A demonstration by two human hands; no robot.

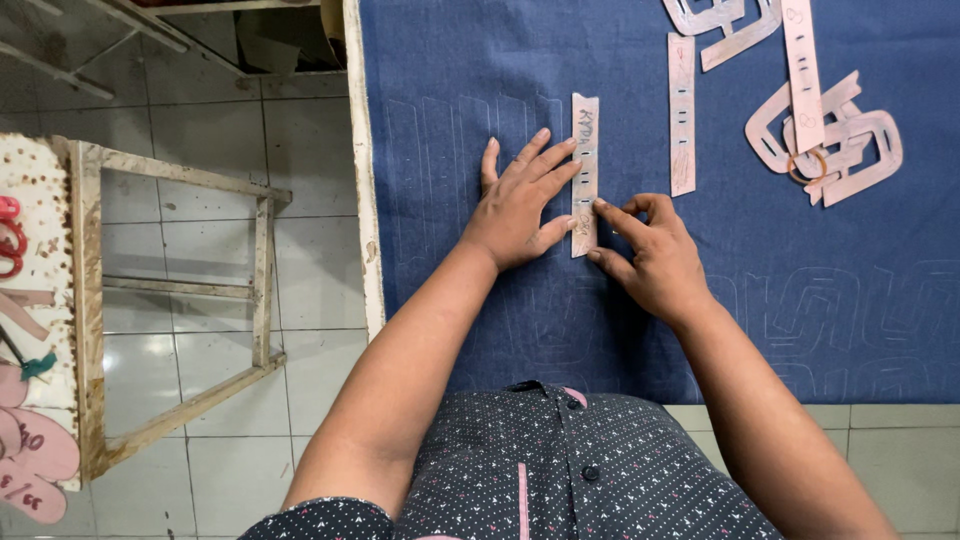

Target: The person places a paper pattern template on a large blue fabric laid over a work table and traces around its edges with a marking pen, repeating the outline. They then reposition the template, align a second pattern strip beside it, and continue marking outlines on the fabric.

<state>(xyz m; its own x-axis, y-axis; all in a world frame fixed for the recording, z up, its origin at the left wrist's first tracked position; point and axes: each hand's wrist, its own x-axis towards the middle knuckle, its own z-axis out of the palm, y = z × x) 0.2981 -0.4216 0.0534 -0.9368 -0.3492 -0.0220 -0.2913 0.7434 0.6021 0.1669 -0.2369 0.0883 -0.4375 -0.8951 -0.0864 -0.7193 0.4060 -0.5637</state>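
Where the blue cloth (640, 300) is spread flat over the surface, faint traced outlines can be seen across it, at the near right and at the far left. A long pale strip (585, 175) is laid upright on the cloth near its middle, seemingly as a pattern to be traced round. The left hand (520, 205) is spread flat, fingers splayed, with its fingertips pressed on the strip's left edge; the strip appears to be pinned this way so that it cannot slide. The right hand (650, 255) is curled, its fingers drawn together at the strip's lower right edge; whether something thin is pinched there cannot be told. Just right of the strip lies a second strip (682, 115), and further right a third (803, 75) is laid over a pile of looped cut-outs (845, 140) with a small ring (806, 166) on it. More cut-outs (720, 20) lie at the far edge. None of these crowd the hands. Left of the surface, over the tiled floor (310, 260), a wooden frame (180, 300) stands, with pink pieces (35, 460) beside it.
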